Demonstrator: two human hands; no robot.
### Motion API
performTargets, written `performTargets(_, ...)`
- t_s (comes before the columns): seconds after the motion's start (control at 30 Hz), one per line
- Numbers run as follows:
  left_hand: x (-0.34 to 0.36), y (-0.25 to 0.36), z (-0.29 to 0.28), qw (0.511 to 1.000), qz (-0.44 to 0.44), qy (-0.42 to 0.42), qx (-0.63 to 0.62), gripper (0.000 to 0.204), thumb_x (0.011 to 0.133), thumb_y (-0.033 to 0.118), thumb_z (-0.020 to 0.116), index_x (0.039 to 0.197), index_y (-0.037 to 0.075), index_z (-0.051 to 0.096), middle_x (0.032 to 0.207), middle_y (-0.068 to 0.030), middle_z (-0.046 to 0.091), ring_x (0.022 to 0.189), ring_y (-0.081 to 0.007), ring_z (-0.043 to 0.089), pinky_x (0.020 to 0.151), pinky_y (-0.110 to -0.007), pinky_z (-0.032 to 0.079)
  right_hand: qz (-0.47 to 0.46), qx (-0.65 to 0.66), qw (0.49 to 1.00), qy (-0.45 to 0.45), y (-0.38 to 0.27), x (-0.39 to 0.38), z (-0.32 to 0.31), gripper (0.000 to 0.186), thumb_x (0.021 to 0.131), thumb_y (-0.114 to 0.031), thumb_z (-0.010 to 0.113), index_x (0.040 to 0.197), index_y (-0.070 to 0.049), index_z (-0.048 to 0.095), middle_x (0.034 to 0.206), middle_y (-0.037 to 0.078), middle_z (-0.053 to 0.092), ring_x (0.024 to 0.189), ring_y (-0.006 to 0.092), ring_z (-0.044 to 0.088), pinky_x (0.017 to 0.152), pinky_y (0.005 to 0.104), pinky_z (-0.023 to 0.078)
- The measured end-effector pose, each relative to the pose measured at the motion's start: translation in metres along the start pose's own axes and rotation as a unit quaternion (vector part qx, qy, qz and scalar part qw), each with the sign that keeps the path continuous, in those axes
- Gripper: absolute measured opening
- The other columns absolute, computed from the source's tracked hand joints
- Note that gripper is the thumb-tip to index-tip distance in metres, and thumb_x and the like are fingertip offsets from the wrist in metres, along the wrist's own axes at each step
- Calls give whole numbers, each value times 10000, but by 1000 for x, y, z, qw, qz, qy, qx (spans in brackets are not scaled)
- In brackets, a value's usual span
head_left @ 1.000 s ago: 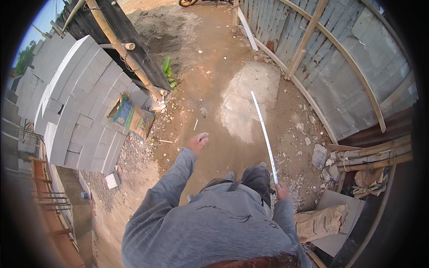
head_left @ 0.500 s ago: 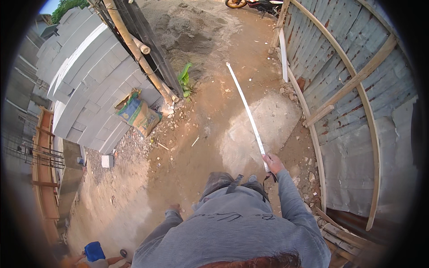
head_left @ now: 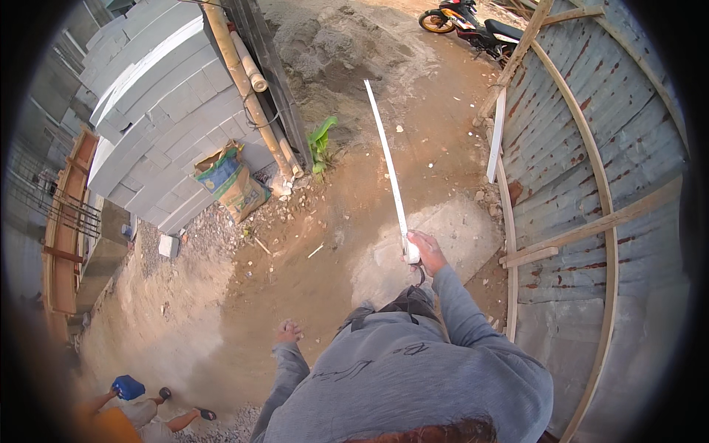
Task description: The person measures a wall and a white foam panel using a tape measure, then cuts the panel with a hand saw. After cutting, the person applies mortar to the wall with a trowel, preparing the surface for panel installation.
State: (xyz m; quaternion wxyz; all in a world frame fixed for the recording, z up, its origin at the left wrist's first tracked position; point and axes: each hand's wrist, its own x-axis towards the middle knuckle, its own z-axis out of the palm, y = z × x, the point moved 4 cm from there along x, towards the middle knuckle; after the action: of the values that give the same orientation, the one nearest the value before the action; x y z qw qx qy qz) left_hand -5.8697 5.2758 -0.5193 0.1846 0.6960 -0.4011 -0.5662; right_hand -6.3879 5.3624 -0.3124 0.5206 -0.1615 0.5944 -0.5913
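"Since a second ago, the right hand (head_left: 428,249) has come up from beside the hip to in front of the waist, bringing the tape measure (head_left: 390,164) with it, and the left hand (head_left: 288,331) has dropped back toward the person's left side."

"How does the tape measure look?"

"Its blade is out, a long, narrow, pale strip, nearly straight, slanting forward and a little to the left. At the near end sits a whitish case with a dark strap (head_left: 422,275) hanging below."

"And where is it, exactly?"

"Held in front of the body. From above, the case lies over the pale concrete slab (head_left: 458,229), and the blade runs out over the brown dirt (head_left: 347,196) toward the heap of grey sand (head_left: 325,55). Whether the far tip touches anything, I cannot tell."

"What about the hands?"

"The right one is closed around the case, fingers wrapped over it, with the grey sleeve (head_left: 465,310) stretched out behind."

"And the left?"

"It's small and rather blurred, so take this with care: it seems loosely open, fingers a little apart, well away from the tape, above the dirt."
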Motion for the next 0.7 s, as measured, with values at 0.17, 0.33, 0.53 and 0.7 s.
performTargets(0.17, -47, -51, 1, 989, -40, 142, -34, 333, 980, 311, 491, 1240, 105, 516, 1035, -102, 640, 846, -231, 655, 599, -375, 512, -23, -28, 997, -66, -50, 82, -18, 384, 919, -392, 572, 1086, -47, 585, 764, 39, 568, 627, 166, 662, 386, 264, 464)
performTargets(0.33, -150, -190, 110, 938, -214, 233, -144, 293, 965, 213, 505, 1195, 35, 545, 1027, -125, 656, 763, -211, 658, 548, -334, 511, -12, -55, 994, -90, -102, 125, -62, 367, 915, -393, 570, 1053, -53, 570, 763, 42, 565, 621, 169, 665, 369, 262, 447)
performTargets(0.53, -256, -234, 249, 966, -163, 133, 153, 290, 960, 211, 507, 1190, 38, 548, 1010, -119, 656, 759, -221, 656, 550, -345, 510, -22, -43, 994, -99, -124, 164, -116, 407, 921, -406, 556, 1076, -30, 568, 782, 51, 588, 616, 180, 669, 359, 267, 457)
performTargets(0.7, -275, -238, 287, 970, -153, 145, 118, 286, 957, 209, 509, 1185, 41, 550, 996, -114, 655, 756, -229, 654, 552, -354, 510, -13, -52, 993, -110, -135, 173, -127, 398, 937, -428, 511, 991, -39, 576, 758, 57, 613, 609, 183, 670, 360, 265, 452)
